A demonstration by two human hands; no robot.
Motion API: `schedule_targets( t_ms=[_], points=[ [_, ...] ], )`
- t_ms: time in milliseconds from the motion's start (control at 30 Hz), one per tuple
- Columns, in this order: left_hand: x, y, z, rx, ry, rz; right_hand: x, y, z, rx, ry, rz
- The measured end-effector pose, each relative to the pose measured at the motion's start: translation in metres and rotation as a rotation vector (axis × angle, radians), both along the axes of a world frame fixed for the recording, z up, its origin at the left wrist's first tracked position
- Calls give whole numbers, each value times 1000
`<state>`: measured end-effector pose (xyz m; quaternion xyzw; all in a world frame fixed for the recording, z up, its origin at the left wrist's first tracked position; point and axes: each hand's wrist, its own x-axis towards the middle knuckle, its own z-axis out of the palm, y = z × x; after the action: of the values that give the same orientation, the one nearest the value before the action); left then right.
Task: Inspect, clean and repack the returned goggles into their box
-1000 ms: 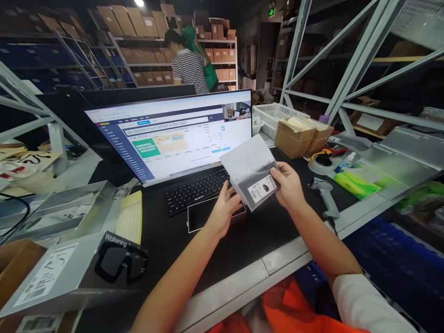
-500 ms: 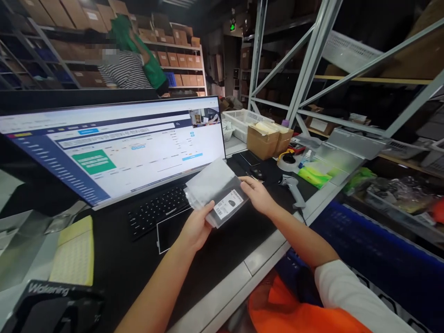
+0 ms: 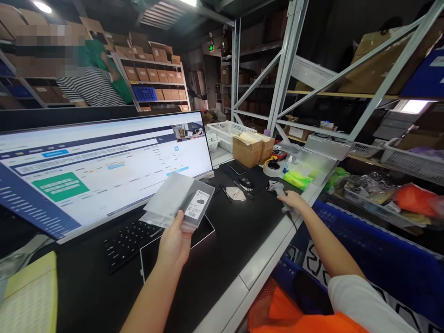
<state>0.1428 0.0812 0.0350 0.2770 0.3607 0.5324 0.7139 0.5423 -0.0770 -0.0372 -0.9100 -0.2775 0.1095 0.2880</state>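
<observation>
My left hand [image 3: 176, 243] holds a stack of clear plastic bags [image 3: 168, 196], thumb on top, in front of the monitor. A white printed label [image 3: 198, 203] with a dark product picture and a barcode shows on the right part of the stack. At the table's right edge, my right hand [image 3: 293, 201] grips the handle of a grey barcode scanner [image 3: 276, 187], whose cable hangs down beside the hand. Under the bags lie a black keyboard [image 3: 120, 249] and a flat black panel with a pale rim [image 3: 204, 235], both partly hidden.
A lit monitor [image 3: 114, 185] stands at left. Further back are a cardboard box [image 3: 247, 151], a white basket [image 3: 225, 132], a tape roll [image 3: 272, 166] and a green-yellow packet [image 3: 297, 180]. Behind the monitor, a person in a striped shirt [image 3: 99, 88] stands near shelves.
My right hand has let go of the bags and moved right onto the barcode scanner. My left hand keeps the bags, now alone. The camera view has shifted to the right.
</observation>
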Motion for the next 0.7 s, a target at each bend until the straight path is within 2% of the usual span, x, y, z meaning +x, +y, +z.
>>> schedule_targets(
  t_ms=[100, 200, 333, 467, 533, 633, 700],
  points=[
    [1, 2, -1, -25, 31, 11, -2, 4, -11, 96, 102, -24],
    [2, 2, -1, -26, 38, 59, -13, 5, -7, 275, 204, -24],
    [3, 0, 0, -29, 56, 69, -36, -2, 20, 512, 404, 81],
    [6, -2, -6, -24, 71, 41, -78, -2, 51, 656, 764, 353],
    [7, -2, -12, -2, 72, 50, -112, 0, 60, 618, 865, 479],
    [7, -3, -19, 42, 65, 46, -167, 5, 69, 417, 804, 594],
    [7, -4, -22, 71, 57, 50, -193, 8, 73, 334, 758, 637]
  ],
)
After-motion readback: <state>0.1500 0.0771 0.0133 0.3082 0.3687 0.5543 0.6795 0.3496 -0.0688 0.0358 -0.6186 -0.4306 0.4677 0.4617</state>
